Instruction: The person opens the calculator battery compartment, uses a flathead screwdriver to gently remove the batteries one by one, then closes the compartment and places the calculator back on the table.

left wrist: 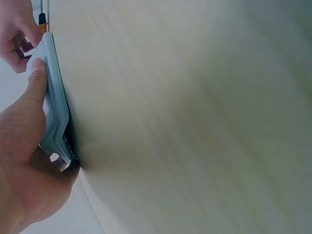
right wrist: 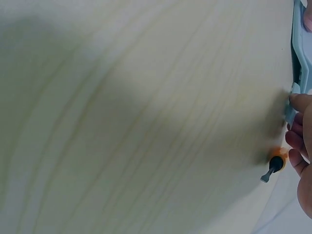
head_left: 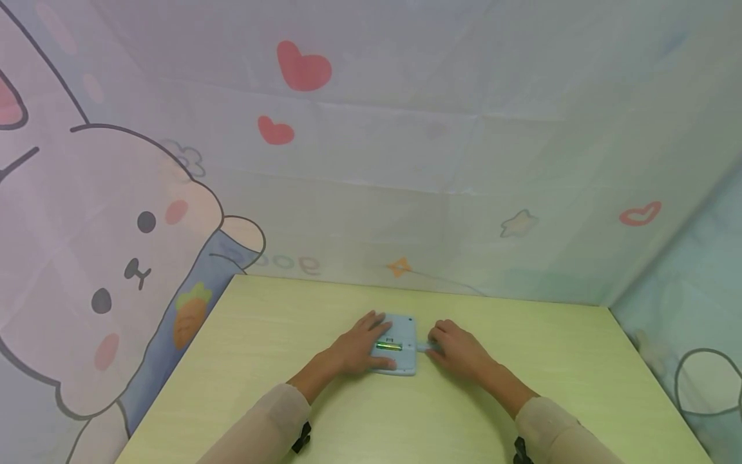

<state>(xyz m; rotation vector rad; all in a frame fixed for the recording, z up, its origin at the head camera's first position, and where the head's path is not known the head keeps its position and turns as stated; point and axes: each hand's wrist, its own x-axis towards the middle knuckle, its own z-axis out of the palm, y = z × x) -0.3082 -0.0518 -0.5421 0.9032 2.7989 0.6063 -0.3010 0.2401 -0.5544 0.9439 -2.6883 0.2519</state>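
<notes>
The left hand [head_left: 358, 347] gripped the blue device [head_left: 408, 332], its battery [head_left: 389, 346] lying lengthwise left-to-right; the right hand [head_left: 460, 348] pinched a tab [head_left: 423, 347] beside the device.

A pale cloth wall [head_left: 406, 154] spans the upper frame, a printed rabbit [head_left: 174, 258] left; a yellowish bench [head_left: 406, 425] lies lower centre.

Head view: soft, fairly even light; faint shadows on tabletop [head_left: 580, 361]. Wrist views: dimmer, tabletop blurred; left wrist darkens upper right, right wrist upper left.
</notes>
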